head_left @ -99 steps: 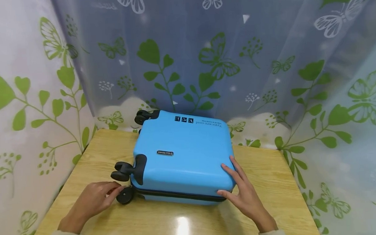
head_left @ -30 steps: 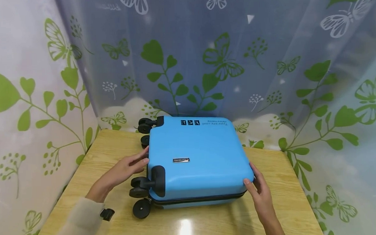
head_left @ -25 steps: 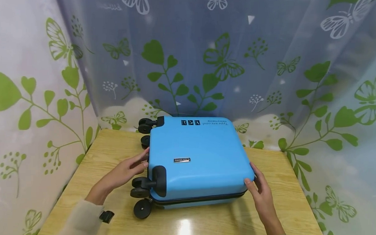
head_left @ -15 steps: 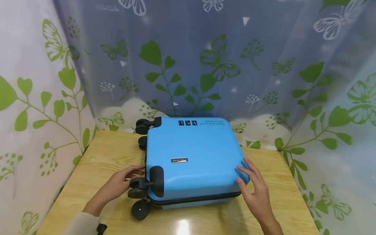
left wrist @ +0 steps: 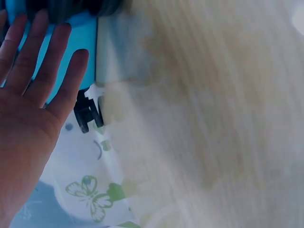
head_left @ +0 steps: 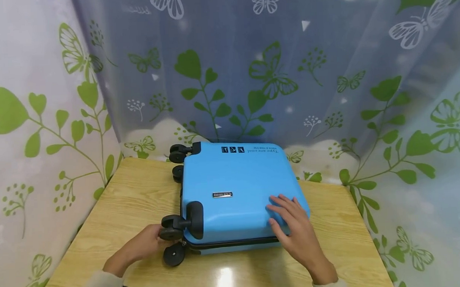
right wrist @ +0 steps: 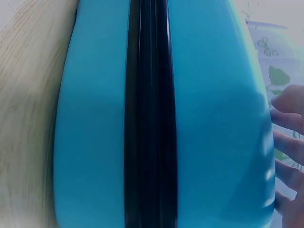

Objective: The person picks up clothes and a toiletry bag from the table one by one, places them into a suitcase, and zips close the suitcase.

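Observation:
A light blue suitcase (head_left: 238,172) lies flat on the table, its black wheels facing left. Beside the near left corner is my left hand (head_left: 142,243), its fingertips hidden behind a wheel (head_left: 172,229) in the head view. The left wrist view shows that hand's fingers (left wrist: 42,71) stretched out nearly straight, overlapping the suitcase's wheeled side. My right hand (head_left: 295,230) rests on the near right part of the suitcase's top with fingers spread. A dark zipper band (right wrist: 149,114) runs along the near side, below the right hand.
The wooden table (head_left: 129,193) extends left, right and in front of the suitcase. Behind it hangs a butterfly-patterned curtain (head_left: 227,76), close to the suitcase's far side. Another wheel (head_left: 174,254) juts out low at the near left corner.
Since the first frame the suitcase has shifted right and toward me. My left hand has lately slid nearer along the wheeled side. The right hand has moved from the right edge onto the top.

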Tool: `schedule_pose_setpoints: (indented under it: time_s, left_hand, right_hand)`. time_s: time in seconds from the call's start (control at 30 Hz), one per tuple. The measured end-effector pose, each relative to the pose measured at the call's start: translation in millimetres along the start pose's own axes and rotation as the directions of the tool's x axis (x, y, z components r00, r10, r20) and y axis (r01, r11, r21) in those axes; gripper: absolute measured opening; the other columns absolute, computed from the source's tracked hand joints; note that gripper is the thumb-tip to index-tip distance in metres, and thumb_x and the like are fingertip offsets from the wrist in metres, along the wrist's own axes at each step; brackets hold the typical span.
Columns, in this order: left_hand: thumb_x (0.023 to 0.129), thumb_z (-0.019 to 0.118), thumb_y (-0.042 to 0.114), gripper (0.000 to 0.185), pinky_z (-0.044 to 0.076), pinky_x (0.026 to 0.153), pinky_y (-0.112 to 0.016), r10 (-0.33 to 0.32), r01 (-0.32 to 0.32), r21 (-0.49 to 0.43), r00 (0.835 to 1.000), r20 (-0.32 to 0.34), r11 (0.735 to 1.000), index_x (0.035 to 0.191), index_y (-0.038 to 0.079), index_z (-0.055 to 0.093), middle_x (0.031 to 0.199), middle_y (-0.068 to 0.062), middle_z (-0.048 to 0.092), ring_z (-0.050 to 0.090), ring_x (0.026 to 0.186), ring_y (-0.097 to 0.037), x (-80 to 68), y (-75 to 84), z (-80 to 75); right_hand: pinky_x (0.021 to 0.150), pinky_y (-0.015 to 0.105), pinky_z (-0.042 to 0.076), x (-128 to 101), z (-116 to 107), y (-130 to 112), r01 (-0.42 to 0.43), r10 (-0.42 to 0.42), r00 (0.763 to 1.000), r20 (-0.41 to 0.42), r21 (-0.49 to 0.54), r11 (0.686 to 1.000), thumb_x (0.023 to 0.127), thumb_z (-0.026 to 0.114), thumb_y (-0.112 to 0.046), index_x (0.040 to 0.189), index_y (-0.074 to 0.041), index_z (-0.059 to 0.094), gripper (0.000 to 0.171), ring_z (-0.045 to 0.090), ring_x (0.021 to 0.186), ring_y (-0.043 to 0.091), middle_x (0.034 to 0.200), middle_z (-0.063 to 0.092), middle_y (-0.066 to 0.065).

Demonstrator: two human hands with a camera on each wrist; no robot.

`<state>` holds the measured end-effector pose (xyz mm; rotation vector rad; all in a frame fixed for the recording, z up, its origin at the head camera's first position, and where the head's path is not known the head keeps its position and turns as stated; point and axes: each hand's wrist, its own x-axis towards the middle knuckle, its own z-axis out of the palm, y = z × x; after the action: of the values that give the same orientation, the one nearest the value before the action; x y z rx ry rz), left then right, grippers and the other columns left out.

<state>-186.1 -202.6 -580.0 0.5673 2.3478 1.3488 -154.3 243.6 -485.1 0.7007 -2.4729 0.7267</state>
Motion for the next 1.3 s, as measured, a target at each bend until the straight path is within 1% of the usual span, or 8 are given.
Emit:
schedule_pose_setpoints:
  time_s: [0.17,0.3,0.43,0.7,1.03,1.17,1.23,1.3]
  left_hand:
    - [0.104,0.076,0.034,0.021,0.056,0.101,-0.041,-0.001,0.004,-0.063,0.999,0.05,0.998,0.12,0.02,0.08,0.115,0.006,0.081,0.073,0.114,-0.014,-2.0,-0.3,10.9]
    - [0.103,0.077,0.04,0.018,0.055,0.1,-0.032,0.042,-0.042,-0.021,0.999,-0.011,0.999,0.115,0.026,0.079,0.108,0.014,0.08,0.072,0.11,-0.007,-3.6,-1.6,18.5]
    - [0.102,0.079,0.043,0.015,0.056,0.094,-0.03,0.072,-0.071,0.016,0.996,-0.057,0.997,0.107,0.029,0.078,0.101,0.017,0.077,0.07,0.104,-0.003,-2.7,-2.5,25.8]
    - [0.1,0.081,0.04,0.018,0.057,0.088,-0.03,0.103,-0.101,0.027,0.991,-0.088,0.995,0.106,0.023,0.077,0.097,0.014,0.077,0.071,0.1,-0.004,-2.0,1.9,28.1]
    - [0.105,0.076,0.027,0.012,0.058,0.09,-0.025,0.15,-0.157,-0.074,0.984,-0.092,0.985,0.111,0.017,0.08,0.089,0.01,0.082,0.078,0.088,-0.006,-9.1,6.3,26.0]
    - [0.106,0.075,0.027,0.009,0.059,0.091,-0.027,0.185,-0.187,-0.003,0.974,-0.127,0.982,0.109,0.02,0.08,0.086,0.015,0.081,0.076,0.088,-0.003,-11.4,8.9,27.6]
    - [0.105,0.076,0.026,0.005,0.06,0.09,-0.029,0.224,-0.216,0.063,0.961,-0.162,0.974,0.108,0.022,0.079,0.085,0.018,0.079,0.075,0.087,0.0,-12.7,9.2,29.5]
    - [0.104,0.077,0.022,0.003,0.061,0.087,-0.03,0.284,-0.26,0.136,0.937,-0.204,0.956,0.107,0.023,0.078,0.084,0.021,0.077,0.073,0.086,0.002,-14.0,9.0,32.0]
  right_hand:
    - [0.116,0.075,0.041,8.6,5.6,-9.5,0.075,-0.073,0.997,0.026,-0.065,0.995,0.095,0.085,-0.018,0.135,-0.013,0.074,0.042,0.059,0.144,0.042,0.152,0.067,0.012]
    - [0.117,0.071,0.044,14.0,9.0,-17.8,0.094,-0.084,0.993,0.077,-0.135,0.986,0.096,0.085,-0.034,0.14,-0.015,0.072,0.049,0.057,0.146,0.04,0.154,0.065,0.01]
    - [0.116,0.069,0.046,17.8,9.9,-27.1,0.1,-0.067,0.989,0.135,-0.253,0.962,0.089,0.089,-0.047,0.146,-0.017,0.069,0.067,0.057,0.146,0.041,0.156,0.063,0.011]
    - [0.11,0.076,0.047,21.2,8.9,-37.2,0.087,-0.018,0.982,0.188,-0.366,0.926,0.084,0.09,-0.06,0.153,-0.021,0.064,0.083,0.057,0.145,0.046,0.159,0.06,0.013]
    - [0.11,0.08,0.044,20.7,9.1,-35.8,0.06,0.017,0.98,0.201,-0.372,0.926,0.085,0.087,-0.06,0.156,-0.022,0.061,0.085,0.054,0.146,0.048,0.162,0.057,0.013]
    - [0.11,0.081,0.043,20.2,9.5,-35.4,0.056,0.02,0.979,0.204,-0.362,0.931,0.086,0.087,-0.059,0.157,-0.022,0.06,0.084,0.053,0.147,0.048,0.162,0.057,0.012]
    - [0.111,0.081,0.043,19.2,10.0,-34.7,0.057,0.017,0.979,0.201,-0.355,0.933,0.087,0.087,-0.058,0.157,-0.022,0.061,0.083,0.053,0.148,0.047,0.163,0.057,0.012]
    - [0.112,0.081,0.042,18.0,10.6,-33.7,0.058,0.011,0.981,0.195,-0.349,0.935,0.087,0.086,-0.058,0.157,-0.022,0.061,0.083,0.053,0.148,0.047,0.163,0.057,0.012]
